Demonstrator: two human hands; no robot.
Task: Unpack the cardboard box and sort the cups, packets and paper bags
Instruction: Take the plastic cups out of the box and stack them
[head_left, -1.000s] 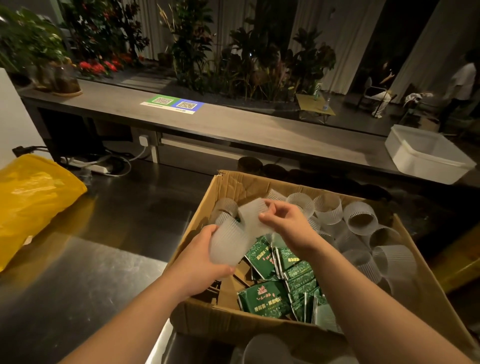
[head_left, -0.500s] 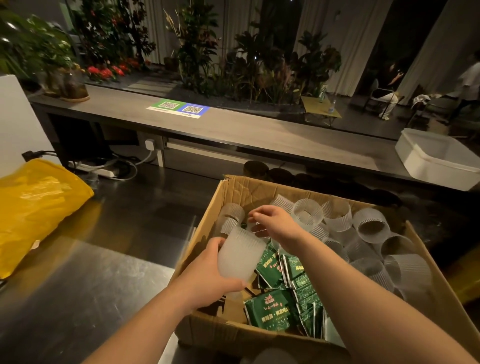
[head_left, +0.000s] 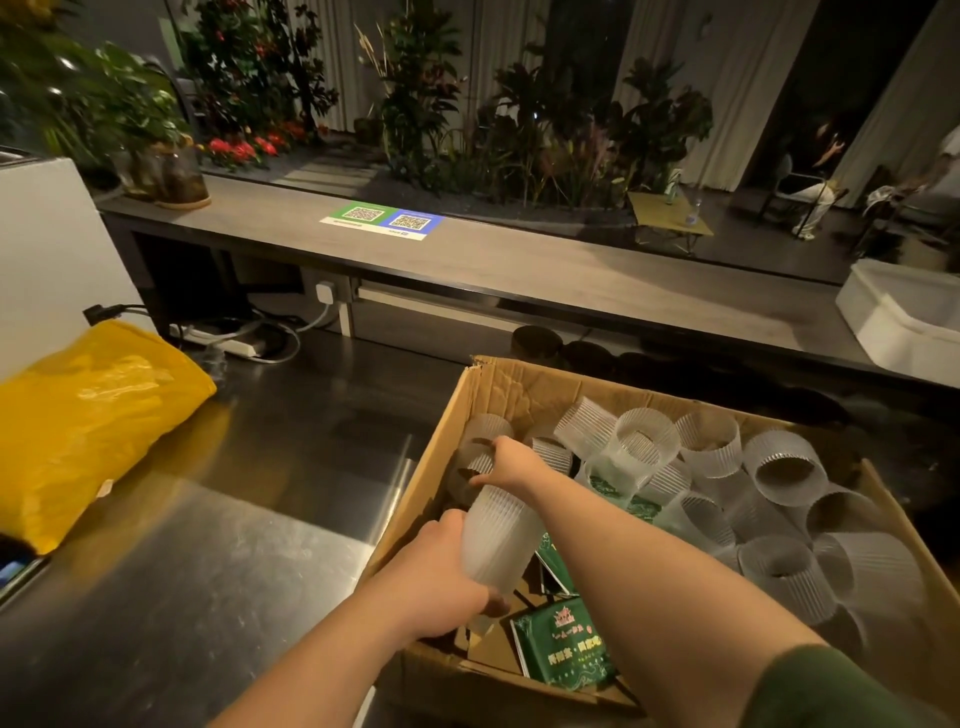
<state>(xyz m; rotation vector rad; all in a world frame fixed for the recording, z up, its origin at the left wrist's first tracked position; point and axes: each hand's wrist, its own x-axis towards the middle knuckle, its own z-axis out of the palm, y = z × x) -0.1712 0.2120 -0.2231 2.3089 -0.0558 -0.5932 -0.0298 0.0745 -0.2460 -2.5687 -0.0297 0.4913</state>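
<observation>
Head view: right grip (head_left: 511, 465) now deeper, seemingly pinching a cup (head_left: 476, 456); left grip (head_left: 436, 577) clasps stacked cups (head_left: 501, 540).

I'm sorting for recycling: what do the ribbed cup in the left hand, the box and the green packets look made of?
Ribbed cup in the left hand: likely thin frosted plastic, translucent with fine vertical ridges.
Box: brown cardboard, matte, with creased, torn edges.
Green packets: probably glossy printed film or foil; coated paper is possible.

The open cardboard box (head_left: 519, 395) sits on the table (head_left: 234, 545), crowded with frosted ribbed cups (head_left: 789, 467) (most lying sideways) over green packets (head_left: 566, 649).
</observation>
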